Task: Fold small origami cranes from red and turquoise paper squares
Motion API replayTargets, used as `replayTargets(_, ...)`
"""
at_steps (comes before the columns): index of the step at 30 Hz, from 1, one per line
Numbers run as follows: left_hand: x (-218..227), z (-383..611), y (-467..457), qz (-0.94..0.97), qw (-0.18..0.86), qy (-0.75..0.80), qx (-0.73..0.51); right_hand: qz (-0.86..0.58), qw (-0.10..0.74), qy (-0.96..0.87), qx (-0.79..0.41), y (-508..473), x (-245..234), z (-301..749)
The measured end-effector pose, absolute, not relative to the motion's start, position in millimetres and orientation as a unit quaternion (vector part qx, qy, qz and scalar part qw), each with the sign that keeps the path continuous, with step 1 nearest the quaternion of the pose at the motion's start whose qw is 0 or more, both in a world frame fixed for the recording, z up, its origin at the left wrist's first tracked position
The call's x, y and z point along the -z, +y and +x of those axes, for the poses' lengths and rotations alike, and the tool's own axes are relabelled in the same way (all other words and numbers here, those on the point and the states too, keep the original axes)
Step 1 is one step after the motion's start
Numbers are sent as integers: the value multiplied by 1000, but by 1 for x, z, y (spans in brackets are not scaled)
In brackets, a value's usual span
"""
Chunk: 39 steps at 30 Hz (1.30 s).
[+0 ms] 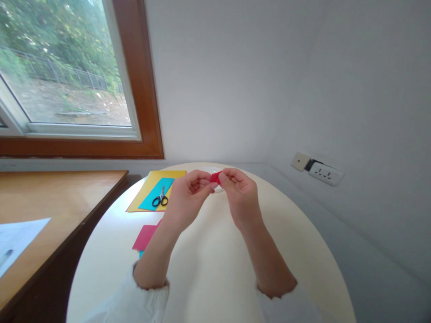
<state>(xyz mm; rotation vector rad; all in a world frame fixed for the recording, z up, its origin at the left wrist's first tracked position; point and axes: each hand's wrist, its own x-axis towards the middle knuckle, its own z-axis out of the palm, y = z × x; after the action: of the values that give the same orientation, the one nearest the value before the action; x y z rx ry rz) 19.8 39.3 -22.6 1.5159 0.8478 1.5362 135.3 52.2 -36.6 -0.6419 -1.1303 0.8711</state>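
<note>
Red, a small folded-looking paper piece (215, 177) is pinched in your left hand (186, 196) and right hand (243, 196), seemingly unfinished; flat magenta paper (145, 237) lies unfolded on the round cream desk (215, 273).

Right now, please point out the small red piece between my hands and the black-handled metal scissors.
Small red piece (215, 177): head view, its visible middle.
Black-handled metal scissors (162, 196): head view, where blades meet handles.

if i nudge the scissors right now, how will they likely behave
The scissors would probably slide rather than roll, since they lie flat on the blue sheet. They should feel stiff, as the blades look metallic. The blue sheet might shift with them, looking thin and resting on the yellow sheet.
</note>
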Motion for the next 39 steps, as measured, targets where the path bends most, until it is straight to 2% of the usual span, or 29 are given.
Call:
replayTargets(4,25,20,41,608,392,342,-600,-297,700,-512,-399,53,36,137)
replayTargets(10,25,19,39,635,409,358,-549,-268,734,-477,-403,55,39,138)
replayTargets(16,24,19,37,649,375,364,-552,-265,730,-468,-421,54,38,138)
replayTargets(24,23,18,36,657,371,363,-547,-276,742,-485,-372,54,40,137)
replayTargets(33,14,15,33,635,397,357,-558,-309,667,-552,-392,52,35,144)
replayTargets(39,17,14,36,609,391,353,-593,-307,662,-568,-380,54,38,142)
